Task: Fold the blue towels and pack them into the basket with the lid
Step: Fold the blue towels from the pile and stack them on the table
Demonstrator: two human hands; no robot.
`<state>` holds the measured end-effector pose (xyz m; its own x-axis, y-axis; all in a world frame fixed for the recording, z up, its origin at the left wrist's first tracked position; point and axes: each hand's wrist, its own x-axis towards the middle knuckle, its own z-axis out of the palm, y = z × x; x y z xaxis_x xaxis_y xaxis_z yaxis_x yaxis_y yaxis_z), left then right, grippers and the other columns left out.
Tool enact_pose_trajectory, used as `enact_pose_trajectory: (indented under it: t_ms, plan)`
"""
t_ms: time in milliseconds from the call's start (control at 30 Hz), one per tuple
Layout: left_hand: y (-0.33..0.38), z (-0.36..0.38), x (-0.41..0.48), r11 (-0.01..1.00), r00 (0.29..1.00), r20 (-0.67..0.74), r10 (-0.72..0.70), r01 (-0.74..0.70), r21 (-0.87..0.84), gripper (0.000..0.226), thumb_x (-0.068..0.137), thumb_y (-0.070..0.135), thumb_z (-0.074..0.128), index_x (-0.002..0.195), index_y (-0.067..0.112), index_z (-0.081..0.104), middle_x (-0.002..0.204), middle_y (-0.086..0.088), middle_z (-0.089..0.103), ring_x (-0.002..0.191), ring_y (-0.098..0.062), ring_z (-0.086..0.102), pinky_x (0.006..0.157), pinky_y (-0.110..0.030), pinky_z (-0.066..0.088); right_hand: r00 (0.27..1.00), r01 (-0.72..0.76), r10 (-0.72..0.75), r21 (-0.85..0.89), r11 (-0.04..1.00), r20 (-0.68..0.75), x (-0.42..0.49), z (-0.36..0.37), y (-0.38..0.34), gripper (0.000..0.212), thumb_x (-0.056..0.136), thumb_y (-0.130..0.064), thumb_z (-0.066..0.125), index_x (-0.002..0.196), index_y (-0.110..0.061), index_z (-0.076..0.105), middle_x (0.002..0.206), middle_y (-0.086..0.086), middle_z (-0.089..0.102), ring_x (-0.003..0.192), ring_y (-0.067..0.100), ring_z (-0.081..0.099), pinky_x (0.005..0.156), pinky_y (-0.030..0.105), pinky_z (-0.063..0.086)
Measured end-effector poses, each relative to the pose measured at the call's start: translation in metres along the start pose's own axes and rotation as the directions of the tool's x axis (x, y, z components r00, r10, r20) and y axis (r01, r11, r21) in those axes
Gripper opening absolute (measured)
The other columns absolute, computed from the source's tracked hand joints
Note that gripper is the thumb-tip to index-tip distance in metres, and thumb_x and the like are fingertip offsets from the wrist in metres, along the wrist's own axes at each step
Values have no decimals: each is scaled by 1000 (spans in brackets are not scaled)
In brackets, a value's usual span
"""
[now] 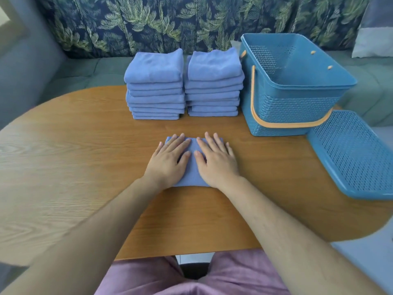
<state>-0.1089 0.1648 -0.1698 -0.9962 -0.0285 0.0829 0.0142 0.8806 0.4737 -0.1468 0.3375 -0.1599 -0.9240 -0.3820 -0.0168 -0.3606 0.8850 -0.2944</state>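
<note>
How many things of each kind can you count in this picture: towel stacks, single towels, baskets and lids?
Towel stacks: 2, the left stack and the right stack
Single towels: 1, the folded towel under the flat left hand and right hand
Baskets: 1, the basket, uncovered
Lids: 1, the lid beside it
Total: 5

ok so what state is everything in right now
towel: folded, flat on the table
left hand: flat, fingers straight, pressing the towel
right hand: flat, fingers straight, pressing the towel
left stack: folded towels, piled
right stack: folded towels, piled
basket: upright, open, no towels seen inside
lid: off, lying beside the basket
handle: down
</note>
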Motion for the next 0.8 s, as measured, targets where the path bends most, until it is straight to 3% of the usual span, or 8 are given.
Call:
enact_pose_trajectory:
  t_ms: [167,300,400,467,533,633,800]
  plan:
    - [6,2,-8,994,994,-25,-109,110,30,53,102,58,32,153,48,27,168,2,-2,154,-17,-9,125,-40,-4,985,-171,171,-12,985,-26,-6,2,-2,60,103,-60,21,159,-41,16,168,15,-8,155,32,-11,125,47,-4]
    - [15,3,-12,969,971,-30,-239,240,53,56,98,64,33,153,52,24,166,-18,4,154,-30,-3,125,-42,-3,969,-240,239,-9,971,-64,-12,8,-4,58,103,-57,23,158,-39,23,164,26,14,154,38,4,125,47,1]
    - [14,4,-13,978,982,-70,-175,182,103,59,98,63,30,153,43,33,162,-18,23,152,-32,13,124,-45,6,965,-154,154,15,988,-212,-13,12,-3,53,102,-45,34,151,-27,45,148,19,44,142,39,35,119,48,23]
    - [13,4,-13,980,986,-117,-114,131,148,67,93,65,24,150,35,43,152,-14,39,144,-33,31,118,-48,23,948,-83,94,46,995,-303,-14,13,-3,50,99,-40,40,142,-18,57,140,14,51,128,36,50,109,47,36]
    - [11,5,-13,982,986,-140,-89,111,154,70,91,65,24,147,31,48,147,-8,44,134,-31,40,108,-48,33,937,-42,62,64,997,-344,-13,14,-2,46,99,-35,46,136,-13,62,144,13,50,125,34,54,104,46,41]
    - [11,4,-3,985,990,-132,-58,79,154,67,93,61,29,147,26,49,148,-3,41,130,-28,41,103,-45,35,937,-6,31,73,997,-349,-4,14,2,47,98,-33,46,136,-9,61,150,15,45,128,35,52,106,46,41]
    - [9,8,23,993,977,-206,60,-37,114,56,98,49,41,143,18,54,165,4,20,126,-27,46,98,-43,41,908,79,-43,69,994,-417,19,11,10,50,98,-30,45,143,-12,55,166,6,24,123,31,55,98,47,47]
